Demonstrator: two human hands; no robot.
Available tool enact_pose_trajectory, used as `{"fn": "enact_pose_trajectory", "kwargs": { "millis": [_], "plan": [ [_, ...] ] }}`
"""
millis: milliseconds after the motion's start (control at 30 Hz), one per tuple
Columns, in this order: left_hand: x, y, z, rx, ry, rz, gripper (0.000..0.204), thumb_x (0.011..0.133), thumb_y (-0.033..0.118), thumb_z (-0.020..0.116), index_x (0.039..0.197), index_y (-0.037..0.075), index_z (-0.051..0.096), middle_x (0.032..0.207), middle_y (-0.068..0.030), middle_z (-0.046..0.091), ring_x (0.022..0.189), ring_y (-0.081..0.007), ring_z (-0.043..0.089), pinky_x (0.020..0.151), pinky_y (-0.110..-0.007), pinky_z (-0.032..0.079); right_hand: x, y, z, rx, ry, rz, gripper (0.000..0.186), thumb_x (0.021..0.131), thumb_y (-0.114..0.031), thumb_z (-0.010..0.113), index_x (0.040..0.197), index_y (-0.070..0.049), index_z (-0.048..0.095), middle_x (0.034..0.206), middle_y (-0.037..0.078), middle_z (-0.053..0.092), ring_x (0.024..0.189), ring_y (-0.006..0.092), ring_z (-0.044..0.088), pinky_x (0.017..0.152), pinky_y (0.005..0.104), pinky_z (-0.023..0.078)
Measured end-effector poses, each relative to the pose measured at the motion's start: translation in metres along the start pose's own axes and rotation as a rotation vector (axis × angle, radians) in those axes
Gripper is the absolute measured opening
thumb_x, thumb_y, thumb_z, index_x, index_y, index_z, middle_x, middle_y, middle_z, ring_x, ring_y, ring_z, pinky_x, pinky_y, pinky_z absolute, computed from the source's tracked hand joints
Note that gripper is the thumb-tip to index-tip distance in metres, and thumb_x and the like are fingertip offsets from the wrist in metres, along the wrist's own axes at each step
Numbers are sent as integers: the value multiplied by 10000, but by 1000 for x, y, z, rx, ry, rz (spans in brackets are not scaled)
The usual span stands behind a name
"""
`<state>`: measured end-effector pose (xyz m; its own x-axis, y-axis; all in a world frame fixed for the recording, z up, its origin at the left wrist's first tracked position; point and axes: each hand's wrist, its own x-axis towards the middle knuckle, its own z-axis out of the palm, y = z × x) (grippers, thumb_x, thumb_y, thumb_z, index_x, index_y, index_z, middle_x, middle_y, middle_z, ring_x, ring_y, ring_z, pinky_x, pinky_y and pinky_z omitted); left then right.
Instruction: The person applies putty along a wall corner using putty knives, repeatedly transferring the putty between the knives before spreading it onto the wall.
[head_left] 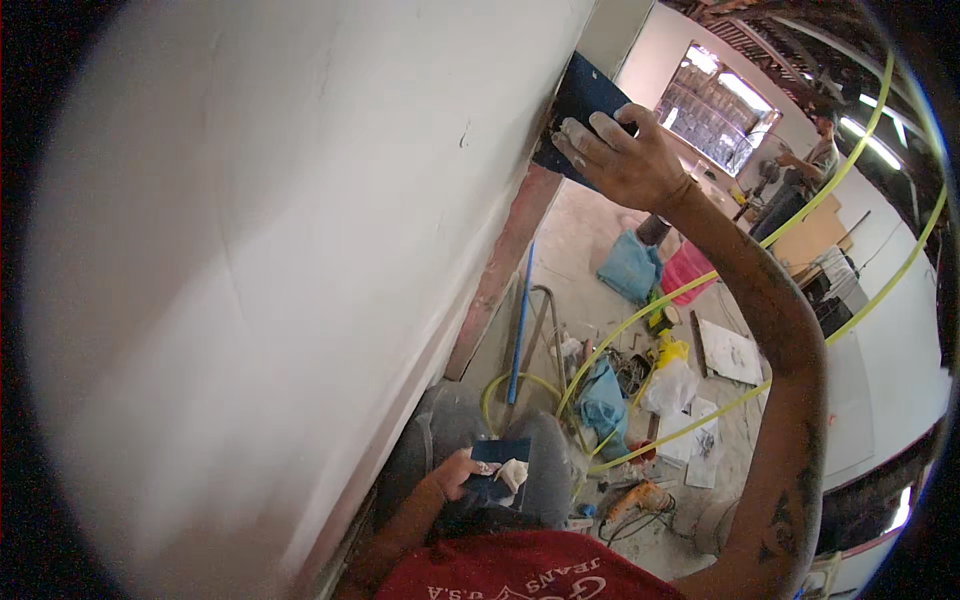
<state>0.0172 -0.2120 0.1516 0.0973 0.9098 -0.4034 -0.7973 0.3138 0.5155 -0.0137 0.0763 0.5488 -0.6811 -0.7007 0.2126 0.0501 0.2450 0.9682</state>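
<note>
My right hand (632, 158), its fingers dusted white, is raised at the wall's end. It grips a dark blue flat spreader (578, 92), with the fingers across its face and the blade against the wall's edge. Below the spreader, a raw reddish strip (505, 265) runs down that edge. Low in front of my body, my left hand (456, 474) holds a second dark blue flat plate (490, 450) by its side. A lump of white putty (513, 474) sits on this plate. The large white wall (300, 250) fills the left, with a small dark mark on its surface.
A yellow hose (640, 315) loops across the right side. On the floor lie an orange power tool (640, 498), a blue bag (603, 395), a pink bag (686, 270) and a white board (728, 350). A blue pole (520, 325) leans nearby. Another person (815, 165) stands far right.
</note>
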Motion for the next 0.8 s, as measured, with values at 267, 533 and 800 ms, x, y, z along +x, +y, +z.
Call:
{"fn": "enact_pose_trajectory", "kwargs": {
  "millis": [267,533,800],
  "plan": [
    [5,-6,-5,1,53,-8,325,761,45,611,1071,-1,527,925,-82,616,805,-212,626,701,-351,528,2,-4,-2,35,-170,15,383,726,-193,575,1104,-133,587,1072,-18,523,1010,150,431,836,338,354],
    [12,-9,-8,-3,32,0,353,734,15,635,1067,14,518,923,-92,616,807,-219,629,696,-366,533,7,-1,-6,55,-323,-51,356,789,-200,572,1142,-192,532,1123,7,488,1142,193,392,954,427,318],
    [1,-3,-2,189,58,144,347,732,19,645,1056,21,520,919,-96,618,794,-232,635,691,-380,536,8,0,-1,32,-296,-65,325,770,-206,625,1083,-224,542,1120,0,481,1141,186,385,967,429,304]
  ]
}}
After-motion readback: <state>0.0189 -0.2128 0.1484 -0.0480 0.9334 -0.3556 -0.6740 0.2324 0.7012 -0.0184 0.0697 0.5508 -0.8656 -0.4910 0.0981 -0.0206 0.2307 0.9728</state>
